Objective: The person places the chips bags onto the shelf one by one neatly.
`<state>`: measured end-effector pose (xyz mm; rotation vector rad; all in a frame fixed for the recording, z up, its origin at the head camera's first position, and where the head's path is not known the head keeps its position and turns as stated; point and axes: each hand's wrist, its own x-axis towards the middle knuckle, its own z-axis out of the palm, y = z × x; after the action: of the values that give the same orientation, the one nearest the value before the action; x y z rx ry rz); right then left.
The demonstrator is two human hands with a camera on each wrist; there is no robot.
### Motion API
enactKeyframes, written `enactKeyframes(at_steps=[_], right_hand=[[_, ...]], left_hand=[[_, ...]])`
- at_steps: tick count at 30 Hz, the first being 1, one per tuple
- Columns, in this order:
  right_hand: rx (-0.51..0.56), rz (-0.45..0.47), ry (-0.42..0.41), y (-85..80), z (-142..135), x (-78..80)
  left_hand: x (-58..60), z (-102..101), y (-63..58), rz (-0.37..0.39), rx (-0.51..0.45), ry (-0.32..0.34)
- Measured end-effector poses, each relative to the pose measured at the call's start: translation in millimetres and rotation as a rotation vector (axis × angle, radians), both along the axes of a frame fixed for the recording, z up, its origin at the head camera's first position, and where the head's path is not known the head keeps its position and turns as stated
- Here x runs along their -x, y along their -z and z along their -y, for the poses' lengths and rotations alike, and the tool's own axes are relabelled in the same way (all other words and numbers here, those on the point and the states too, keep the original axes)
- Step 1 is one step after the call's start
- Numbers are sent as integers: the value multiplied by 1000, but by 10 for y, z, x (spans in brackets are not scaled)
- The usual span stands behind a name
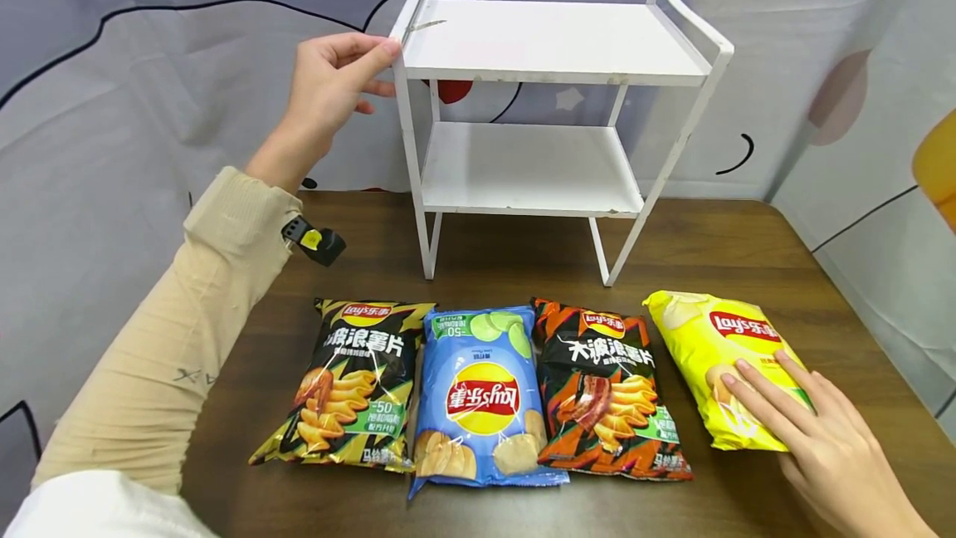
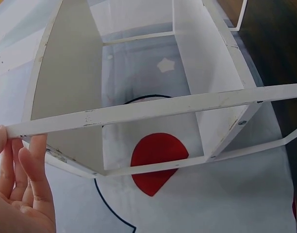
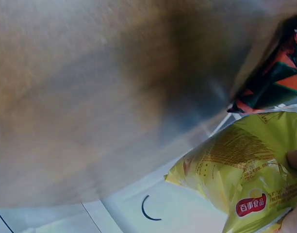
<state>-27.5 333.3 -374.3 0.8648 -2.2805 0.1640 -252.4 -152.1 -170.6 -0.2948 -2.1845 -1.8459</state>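
At the upper left, my left hand (image 1: 326,85) pinches the top left corner of a white two-tier shelf rack (image 1: 553,40). The left wrist view shows its thumb and fingers about the end of the white bar (image 2: 153,110). On the right, my right hand (image 1: 832,438) grips a yellow bag of Lay's chips (image 1: 695,343), its fingers spread across the printed front. The right wrist view has the back of the yellow bag (image 3: 226,167) turned to the camera, with fingertips on it at the right edge.
A black-and-gold chip bag (image 1: 354,388), a blue one (image 1: 478,372) and a black-and-orange one (image 1: 605,388) lie in a row on the brown wooden table (image 1: 508,251) before the rack. A patterned curtain (image 1: 187,98) hangs behind.
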Motion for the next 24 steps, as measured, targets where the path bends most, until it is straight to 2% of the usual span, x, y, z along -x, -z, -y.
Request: enactKeyframes(at_steps=[6, 13, 24], right_hand=[[-13, -65, -48, -199, 67, 5], [-4, -152, -116, -464, 178, 32], [-48, -140, -146, -841, 227, 49]], left_hand=[[10, -13, -4, -17, 20, -3], [23, -14, 1, -3, 10, 1], [32, 3, -10, -20, 5, 14]])
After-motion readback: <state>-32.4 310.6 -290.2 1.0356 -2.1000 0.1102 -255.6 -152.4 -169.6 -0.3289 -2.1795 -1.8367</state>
